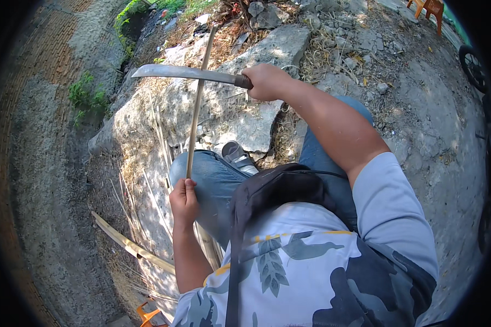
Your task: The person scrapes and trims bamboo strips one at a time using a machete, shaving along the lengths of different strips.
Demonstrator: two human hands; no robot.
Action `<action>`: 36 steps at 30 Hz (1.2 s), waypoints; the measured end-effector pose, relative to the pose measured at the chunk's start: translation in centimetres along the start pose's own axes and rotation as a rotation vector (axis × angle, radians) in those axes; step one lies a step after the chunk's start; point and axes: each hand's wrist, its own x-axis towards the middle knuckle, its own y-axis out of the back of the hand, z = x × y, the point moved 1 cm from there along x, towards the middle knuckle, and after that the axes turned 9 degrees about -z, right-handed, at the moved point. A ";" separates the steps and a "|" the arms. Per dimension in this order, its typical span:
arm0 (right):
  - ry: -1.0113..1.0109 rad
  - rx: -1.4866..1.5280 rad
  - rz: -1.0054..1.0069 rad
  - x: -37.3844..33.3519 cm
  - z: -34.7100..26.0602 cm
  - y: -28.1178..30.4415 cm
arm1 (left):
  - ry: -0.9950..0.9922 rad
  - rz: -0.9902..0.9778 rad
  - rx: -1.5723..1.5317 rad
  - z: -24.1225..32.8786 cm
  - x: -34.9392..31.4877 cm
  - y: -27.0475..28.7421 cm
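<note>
The long, narrow, pale-tan strip of split wood or bamboo point(197, 109) slanted up and away from the person's left hand point(184, 204), in front of the left knee in faded blue denim jeans point(215, 177). The left grip was closed round its near end, the thumb laid along it. The right hand point(268, 82) had its grip wrapped fully round the short brown handle point(244, 82) of a long, curved, grey metal blade point(172, 71), which crossed the strip towards its far end. Whether the edge bit in or merely lay against it could not be told.

The chief danger, as I judged it, was the blade skating along the strip: were it to slip towards the body, the left fingers and the knee lay close to that line. A knot or sudden split might have caused such a jump. The strip's far end appeared unheld, so pressure could have made it swing or twist in the left grip, and a ragged edge could have driven a splinter into the bare palm. The foot in a grey strapped sandal point(237, 155), beside the rough grey stone slab point(256, 120), had little cover should the blade drop.
</note>
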 end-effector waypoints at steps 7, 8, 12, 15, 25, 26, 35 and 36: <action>0.135 -0.222 -0.172 -2.4 -3.5 -1.8 | -0.028 -0.009 0.048 0.3 0.3 0.0; 0.192 -0.294 -0.188 -2.4 -4.5 -1.8 | 0.000 -0.024 0.000 0.1 0.3 0.2; 0.278 -0.305 -0.088 -1.5 -2.4 -0.5 | -0.019 -0.002 -0.143 -1.3 -0.2 0.3; -0.009 -0.072 -0.017 0.1 1.5 1.5 | -0.065 0.020 -0.227 -1.7 -0.1 0.2; 0.289 -0.287 -0.089 -2.4 -3.2 -1.1 | 0.047 -0.071 -0.345 -1.6 0.5 0.4; 0.292 -0.285 -0.090 -2.3 -3.5 -1.1 | 0.050 -0.068 -0.343 -1.7 0.3 0.5; -0.058 0.168 0.046 0.5 2.8 2.2 | -0.029 -0.055 -0.313 -1.6 0.0 0.4; -0.061 0.167 0.051 0.4 2.8 2.1 | -0.029 -0.065 -0.312 -1.5 0.2 0.4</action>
